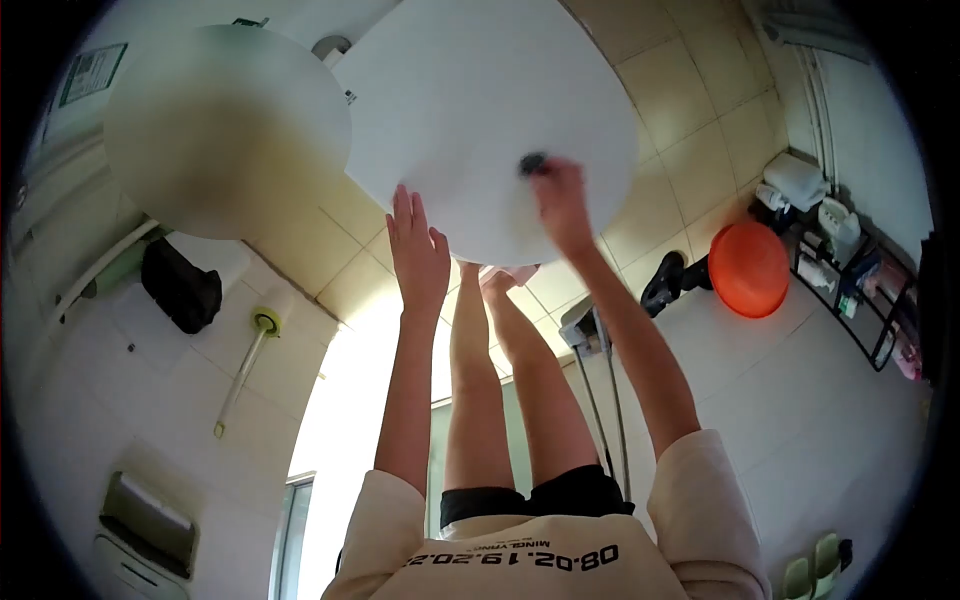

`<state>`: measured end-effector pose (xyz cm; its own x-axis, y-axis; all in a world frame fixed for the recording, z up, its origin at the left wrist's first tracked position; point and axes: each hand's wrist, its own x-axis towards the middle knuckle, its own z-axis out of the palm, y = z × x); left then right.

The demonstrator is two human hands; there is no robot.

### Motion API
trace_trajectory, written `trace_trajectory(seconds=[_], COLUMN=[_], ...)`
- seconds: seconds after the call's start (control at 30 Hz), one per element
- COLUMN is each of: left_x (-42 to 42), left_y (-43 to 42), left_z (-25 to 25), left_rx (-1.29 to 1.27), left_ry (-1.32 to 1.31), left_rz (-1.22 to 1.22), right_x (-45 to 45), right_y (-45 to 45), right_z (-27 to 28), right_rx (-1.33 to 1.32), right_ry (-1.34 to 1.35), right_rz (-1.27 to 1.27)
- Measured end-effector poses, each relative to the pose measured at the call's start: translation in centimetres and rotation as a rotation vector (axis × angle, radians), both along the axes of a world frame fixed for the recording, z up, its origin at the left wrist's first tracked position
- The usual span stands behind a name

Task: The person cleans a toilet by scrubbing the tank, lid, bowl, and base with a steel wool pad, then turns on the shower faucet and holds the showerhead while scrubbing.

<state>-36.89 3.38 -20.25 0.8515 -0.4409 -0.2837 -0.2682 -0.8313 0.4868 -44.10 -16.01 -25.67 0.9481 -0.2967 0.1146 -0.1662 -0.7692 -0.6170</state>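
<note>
The right hand blurs for us, and we cannot name the dark object in it. Left of the left hand, a blurred round patch hides what lies behind. Beyond both hands, the white surface is cut off by the top edge, and a marking by its left side is too small to read.
</note>
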Motion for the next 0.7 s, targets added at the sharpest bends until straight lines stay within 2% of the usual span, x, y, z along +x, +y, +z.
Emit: trace_trajectory(seconds=[0.07, 0.13, 0.2, 0.23, 0.27, 0.33, 0.37, 0.4, 0.47, 0.53, 0.6, 0.7], left_x=[0.2, 0.1, -0.1, -0.3, -0.6, -1.0, -1.3, -1.1, -1.0, -1.1, -0.9, -0.9], left_y=[0.0, 0.0, 0.3, 0.4, 0.5, 0.7, 0.6, 0.5, 0.4, 0.0, -1.0, -1.5], left_z=[0.0, 0.1, 0.0, -0.1, -0.3, -1.0, -1.7, -1.7, -1.6, -2.3, -1.9, -2.0], left_rx=[0.008, 0.105, 0.118, 0.138, 0.134, 0.225, 0.361, 0.353, 0.351, 0.417, 0.473, 0.474], left_ry=[-0.015, -0.049, -0.039, -0.02, -0.015, -0.042, 0.005, -0.006, -0.006, -0.036, 0.127, 0.143], left_rz=[0.002, -0.055, -0.055, -0.079, -0.071, -0.157, -0.217, -0.206, -0.218, -0.228, -0.194, -0.164], right_x=[5.1, 11.7, 16.4, 17.3, 17.1, 14.6, 13.3, 12.0, 10.6, 11.7, 14.8, 20.8], right_y=[-2.9, -2.5, 1.0, 4.3, 7.0, 10.1, 10.3, 9.7, 7.4, 3.3, 0.2, -1.3], right_z=[0.1, -0.3, -2.0, -2.5, -2.4, -0.3, 0.1, 0.1, -0.1, 0.2, 0.9, 1.0], right_rx=[-0.122, -0.042, -0.064, -0.103, -0.141, -0.005, 0.084, 0.173, 0.218, -0.116, -0.072, -0.059], right_ry=[-0.058, -0.174, -0.158, -0.179, -0.195, -0.073, -0.061, -0.047, 0.058, 0.063, -0.012, -0.14], right_rz=[-0.3, -0.45, -0.205, 0.016, 0.233, 0.582, 0.589, 0.594, 0.298, 0.052, -0.319, -0.361])
